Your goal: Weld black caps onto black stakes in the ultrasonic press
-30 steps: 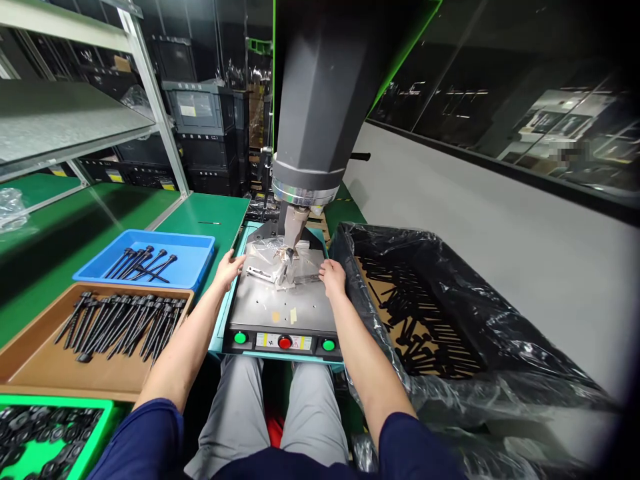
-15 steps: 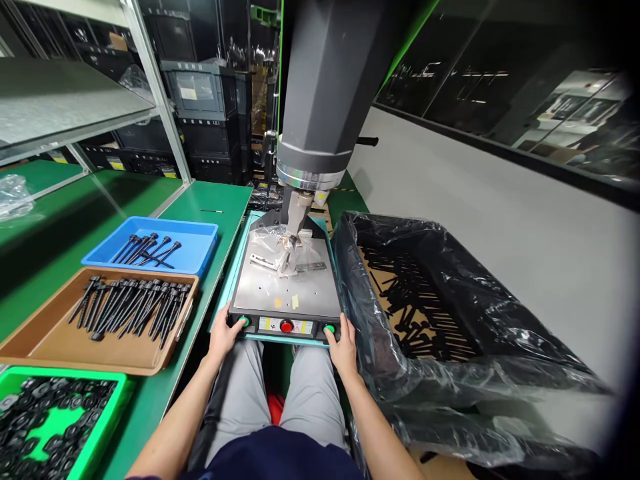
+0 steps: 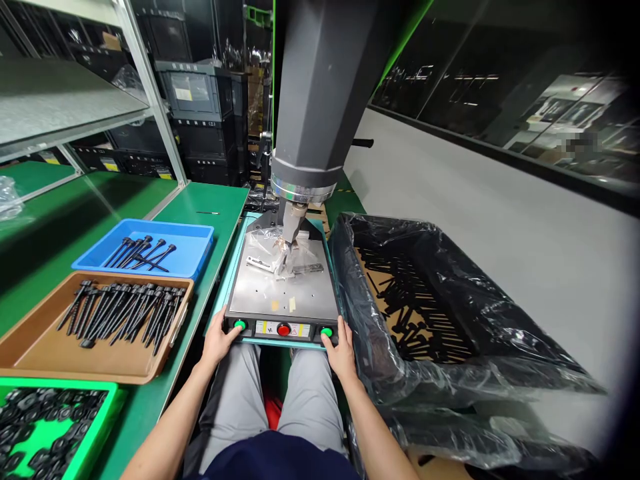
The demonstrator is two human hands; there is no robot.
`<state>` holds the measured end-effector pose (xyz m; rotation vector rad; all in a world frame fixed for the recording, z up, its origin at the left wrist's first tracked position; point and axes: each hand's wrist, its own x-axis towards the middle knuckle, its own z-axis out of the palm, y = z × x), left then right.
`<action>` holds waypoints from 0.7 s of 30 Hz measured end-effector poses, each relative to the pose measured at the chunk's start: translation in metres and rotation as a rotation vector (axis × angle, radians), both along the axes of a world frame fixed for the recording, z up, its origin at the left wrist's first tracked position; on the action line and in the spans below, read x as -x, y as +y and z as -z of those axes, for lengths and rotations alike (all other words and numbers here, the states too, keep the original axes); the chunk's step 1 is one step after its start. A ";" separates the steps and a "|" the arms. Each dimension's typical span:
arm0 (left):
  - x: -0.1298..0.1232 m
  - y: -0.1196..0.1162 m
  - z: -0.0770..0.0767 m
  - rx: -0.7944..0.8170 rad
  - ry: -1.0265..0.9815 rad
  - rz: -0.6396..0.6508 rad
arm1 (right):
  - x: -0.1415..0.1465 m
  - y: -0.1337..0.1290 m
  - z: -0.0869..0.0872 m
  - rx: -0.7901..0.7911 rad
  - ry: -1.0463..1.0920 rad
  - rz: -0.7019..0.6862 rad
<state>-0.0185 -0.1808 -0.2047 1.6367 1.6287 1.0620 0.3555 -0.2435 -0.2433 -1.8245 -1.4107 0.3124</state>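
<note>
A grey machine head (image 3: 313, 100) hangs over a metal base plate (image 3: 280, 293), its narrow tip down at a fixture (image 3: 286, 263) wrapped in clear film. My left hand (image 3: 219, 339) rests at the base's front left corner, fingers spread along the side and thumb at the left green button (image 3: 240, 325). At the front right corner is my right hand (image 3: 342, 347), also spread, its thumb by the right green button (image 3: 327, 332). Neither hand holds anything. Between the buttons sits a red one (image 3: 283, 329).
On the green table at left stand a blue tray (image 3: 193, 243) and a brown tray (image 3: 40, 337) with black stemmed parts, and a green tray (image 3: 113, 407) of small black parts. At right, a plastic-lined box (image 3: 350, 293) holds more stemmed parts. Crates (image 3: 205, 100) are stacked behind.
The tip of the machine head now sits lower, closer to the fixture. The view has shifted slightly. Both hands stay at the base's front corners.
</note>
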 end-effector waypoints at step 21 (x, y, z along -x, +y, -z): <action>-0.053 0.092 -0.080 0.022 -0.475 -0.018 | 0.021 0.085 -0.087 -0.200 0.562 0.041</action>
